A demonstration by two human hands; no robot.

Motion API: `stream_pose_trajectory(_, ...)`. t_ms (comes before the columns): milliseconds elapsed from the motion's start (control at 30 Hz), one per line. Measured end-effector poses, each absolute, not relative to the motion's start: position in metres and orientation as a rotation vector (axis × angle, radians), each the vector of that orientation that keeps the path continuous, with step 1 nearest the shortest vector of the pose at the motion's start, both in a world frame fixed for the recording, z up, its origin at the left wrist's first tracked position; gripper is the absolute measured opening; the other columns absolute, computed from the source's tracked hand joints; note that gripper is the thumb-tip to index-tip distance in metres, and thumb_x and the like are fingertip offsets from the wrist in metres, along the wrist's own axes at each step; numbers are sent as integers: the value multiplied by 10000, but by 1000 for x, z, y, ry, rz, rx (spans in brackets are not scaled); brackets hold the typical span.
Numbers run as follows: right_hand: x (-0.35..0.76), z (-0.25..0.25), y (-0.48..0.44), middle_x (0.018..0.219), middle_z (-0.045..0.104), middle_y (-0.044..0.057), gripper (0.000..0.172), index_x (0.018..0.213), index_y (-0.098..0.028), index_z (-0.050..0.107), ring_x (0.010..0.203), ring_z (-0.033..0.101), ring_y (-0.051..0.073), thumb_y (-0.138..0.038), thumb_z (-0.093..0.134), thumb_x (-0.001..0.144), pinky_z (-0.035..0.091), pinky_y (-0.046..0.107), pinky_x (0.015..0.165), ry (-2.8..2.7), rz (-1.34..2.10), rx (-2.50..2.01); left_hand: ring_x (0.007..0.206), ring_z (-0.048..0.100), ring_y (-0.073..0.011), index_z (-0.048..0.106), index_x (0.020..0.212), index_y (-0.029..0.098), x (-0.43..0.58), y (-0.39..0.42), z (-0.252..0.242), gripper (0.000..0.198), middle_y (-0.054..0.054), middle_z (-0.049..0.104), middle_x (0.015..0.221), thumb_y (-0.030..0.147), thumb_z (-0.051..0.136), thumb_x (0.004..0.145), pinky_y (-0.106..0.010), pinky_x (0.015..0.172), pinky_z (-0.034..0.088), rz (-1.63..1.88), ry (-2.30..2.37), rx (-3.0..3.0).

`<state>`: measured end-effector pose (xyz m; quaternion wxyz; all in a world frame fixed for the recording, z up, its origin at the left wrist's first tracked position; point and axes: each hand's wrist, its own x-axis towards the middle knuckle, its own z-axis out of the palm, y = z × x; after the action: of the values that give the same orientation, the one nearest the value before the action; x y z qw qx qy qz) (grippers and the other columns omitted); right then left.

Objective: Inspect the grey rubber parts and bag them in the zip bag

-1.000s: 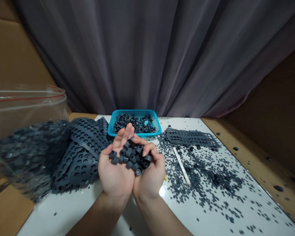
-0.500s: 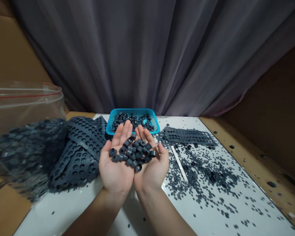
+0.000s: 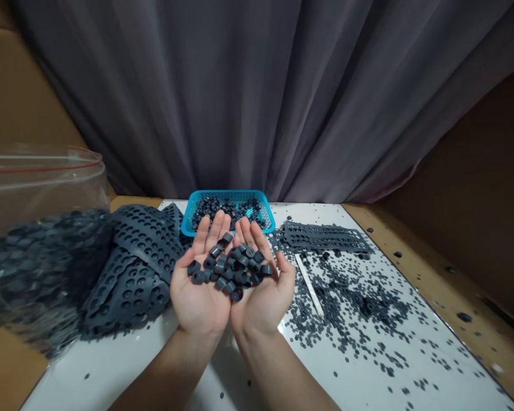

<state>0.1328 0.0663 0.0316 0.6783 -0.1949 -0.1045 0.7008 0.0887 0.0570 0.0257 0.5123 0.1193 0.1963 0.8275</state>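
**Open-handed carry, with a seam that could leak**

The white desk [image 3: 111, 365] is the largest surface. Landmark: one teal plastic basket [image 3: 228, 193] at its far edge, filled with dark pieces. Left of the basket are one clear zip bag [image 3: 38, 188], blurred and holding many dark pieces, and a heap of perforated grey sheets [image 3: 128, 274] just beside it. Right of the basket lie one flat perforated sheet [image 3: 325, 237], one white strip [image 3: 309, 285] nearer the camera, and small dark discs [image 3: 351, 302], too many to count.

Just in front of the basket, two hands are held palms up: the left hand [image 3: 199, 302] and right hand [image 3: 263, 302] touch along their edges. The fingers [image 3: 214, 225] are extended, released and not clenched. Roughly forty grey ring-shaped pieces [image 3: 229, 271] lie loose across both palms.

Risk: nothing pins the pieces. If the hands part or tilt, rings could slip through the seam and mix with the discs. The bag could also spill if it tips.
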Motion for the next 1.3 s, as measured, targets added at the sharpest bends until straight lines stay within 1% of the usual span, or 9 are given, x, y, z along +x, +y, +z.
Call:
stream_pose_trajectory(167, 133, 31, 65, 1207, 602, 99, 523, 1027, -154, 642, 1168, 524, 212, -428, 263, 792, 324, 436, 1056, -286, 1578, -427, 1276, 376, -234, 597, 1109, 188, 88, 55, 27, 390, -82, 524, 1303, 284, 321, 850, -445, 1065, 276, 2010, 502, 321)
stream_pose_trajectory(267, 133, 31, 65, 1263, 561, 87, 542, 1086, -171, 613, 1206, 488, 205, -455, 263, 787, 299, 427, 1072, -302, 1610, -397, 1288, 356, -232, 558, 1173, 181, 87, 53, 29, 426, -79, 494, 1333, 290, 308, 846, -432, 1073, 263, 2013, 495, 354)
stream_pose_trajectory(433, 135, 33, 64, 1276, 548, 100, 559, 1132, -159, 588, 1221, 474, 208, -458, 255, 797, 289, 433, 1077, -317, 1627, -367, 1291, 352, -238, 497, 1250, 170, 87, 51, 31, 511, -78, 473, 1352, 300, 280, 807, -418, 1058, 297, 2005, 443, 394)
stream_pose_trajectory(667, 137, 34, 62, 1278, 548, 95, 549, 1139, -172, 587, 1231, 463, 208, -452, 257, 802, 257, 445, 1089, -319, 1635, -337, 1303, 330, -235, 495, 1248, 191, 87, 50, 31, 527, -67, 489, 1339, 295, 316, 764, -428, 1063, 285, 1983, 423, 423)
stream_pose_trajectory(767, 137, 34, 63, 1296, 534, 81, 533, 1145, -175, 581, 1242, 450, 203, -401, 277, 771, 229, 431, 1103, -302, 1665, -280, 1295, 344, -239, 488, 1250, 173, 86, 49, 32, 535, -78, 486, 1341, 282, 321, 753, -422, 1063, 284, 1993, 420, 425)
stream_pose_trajectory(900, 137, 32, 62, 1317, 512, 80, 576, 1202, -167, 542, 1269, 414, 214, -362, 269, 734, 196, 450, 1111, -369, 1654, -239, 1281, 367, -236, 465, 1264, 169, 86, 49, 33, 554, -80, 484, 1342, 268, 320, 739, -417, 1078, 250, 2001, 416, 426)
stream_pose_trajectory(1133, 137, 36, 59, 1382, 439, 49, 596, 1271, -199, 477, 1312, 348, 201, -473, 214, 813, 154, 441, 1123, -378, 1631, -278, 1305, 326, -238, 407, 1317, 204, 87, 49, 31, 595, -58, 479, 1349, 340, 308, 747, -429, 1104, 170, 1971, 407, 498)
stream_pose_trajectory(1233, 136, 37, 59, 1402, 412, 36, 594, 1295, -213, 444, 1324, 327, 185, -481, 210, 819, 156, 428, 1126, -406, 1620, -305, 1315, 307, -239, 408, 1321, 217, 86, 49, 29, 596, -51, 480, 1348, 357, 305, 752, -443, 1101, 179, 1956, 416, 530)
stream_pose_trajectory(1300, 135, 36, 59, 1405, 408, 32, 592, 1294, -211, 443, 1324, 327, 175, -482, 215, 820, 167, 412, 1126, -398, 1615, -315, 1313, 311, -242, 422, 1314, 213, 87, 50, 27, 590, -50, 478, 1350, 360, 298, 757, -449, 1094, 207, 1959, 441, 532)
